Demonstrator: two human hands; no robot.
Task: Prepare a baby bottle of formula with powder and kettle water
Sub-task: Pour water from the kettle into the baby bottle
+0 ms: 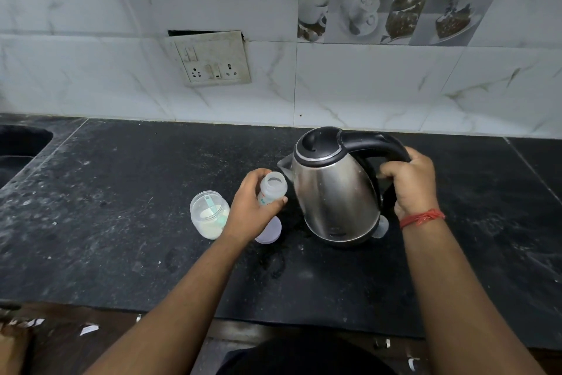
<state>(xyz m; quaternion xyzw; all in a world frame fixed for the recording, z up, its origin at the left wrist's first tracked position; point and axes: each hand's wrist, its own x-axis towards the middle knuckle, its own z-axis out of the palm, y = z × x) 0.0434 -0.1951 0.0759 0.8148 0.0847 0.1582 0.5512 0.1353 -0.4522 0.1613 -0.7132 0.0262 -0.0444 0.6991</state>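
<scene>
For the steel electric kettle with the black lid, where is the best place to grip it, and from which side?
Grip the steel kettle by its arched black handle, coming from the right, opposite the spout. The right hand already wraps it there, clear of the metal body.

Steel-and-black kettle, speckled black counter, white marbled tiles.

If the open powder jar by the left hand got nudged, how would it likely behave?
The powder jar looks squat and wide, so it would probably slide rather than tip. It has no lid on, so a hard knock could spill powder. The scoop leaning inside would likely shift. The left hand grips the bottle right beside it.
</scene>
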